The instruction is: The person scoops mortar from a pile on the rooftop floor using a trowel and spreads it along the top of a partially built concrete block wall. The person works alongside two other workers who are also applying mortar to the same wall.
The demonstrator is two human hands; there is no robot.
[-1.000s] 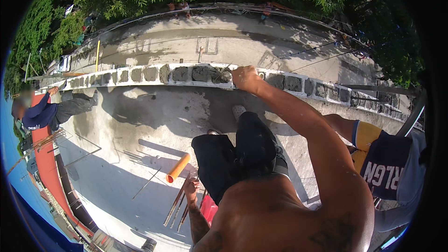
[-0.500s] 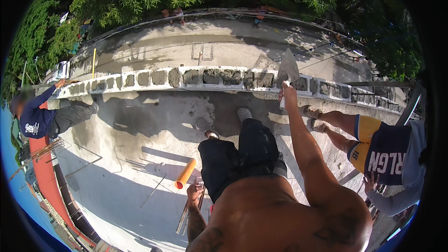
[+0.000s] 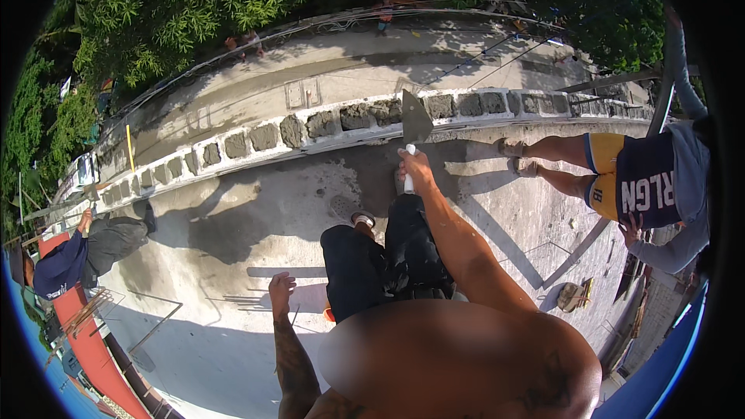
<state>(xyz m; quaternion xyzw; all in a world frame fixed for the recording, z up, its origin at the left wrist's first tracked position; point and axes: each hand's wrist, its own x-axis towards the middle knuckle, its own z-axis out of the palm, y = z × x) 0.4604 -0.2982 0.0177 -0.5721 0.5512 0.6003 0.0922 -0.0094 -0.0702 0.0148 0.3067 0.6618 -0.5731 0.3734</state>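
Observation:
My right hand is closed round the white handle of a pointed masonry trowel. The grey blade points away from me, over the row of hollow blocks whose cells are filled with grey mortar. Whether the blade touches the blocks I cannot tell. My left hand hangs over the concrete floor left of my thigh, fingers loosely bent and apart, nothing visible in it.
A co-worker in dark blue bends at the wall's left end; another person in yellow shorts stands at right. Thin metal bars stick up at left. A lump-like object lies on the right floor. Beyond the wall runs a road.
My view has turned. The trowel in my right hand has come leftward and nearer my body. My left hand has swung left, away from my thigh. The orange pipe is mostly out of sight.

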